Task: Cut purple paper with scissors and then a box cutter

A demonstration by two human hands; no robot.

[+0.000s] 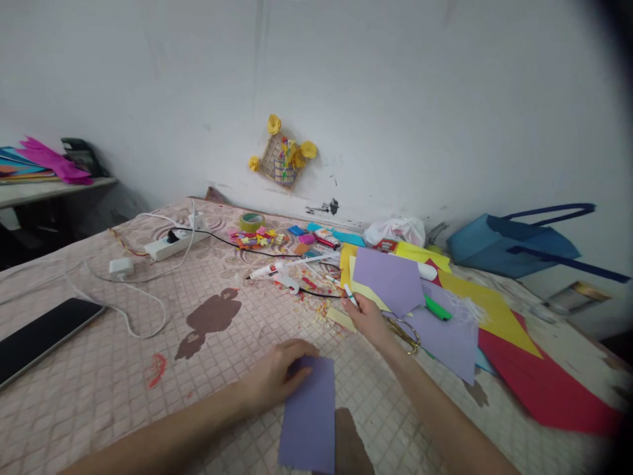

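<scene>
A purple paper rectangle point(309, 422) lies on the table just in front of me. My left hand point(279, 373) is curled over its top left corner, with the thumb on the sheet. Farther right, my right hand point(368, 316) pinches a slim white marker point(351, 294) between thumb and fingers. Beside that wrist lie gold-handled scissors point(405, 336), partly covered by the forearm. Another purple sheet point(388, 277) rests behind the right hand, on a pile of coloured paper.
A glue gun point(274, 274) with a black cord lies mid-table. Behind it are green tape point(252, 221) and small colourful cut-outs point(260, 239). At left are a phone point(47, 336), a power strip point(175, 246) and white cables. A blue bag point(509, 247) and red paper point(548, 382) are at right.
</scene>
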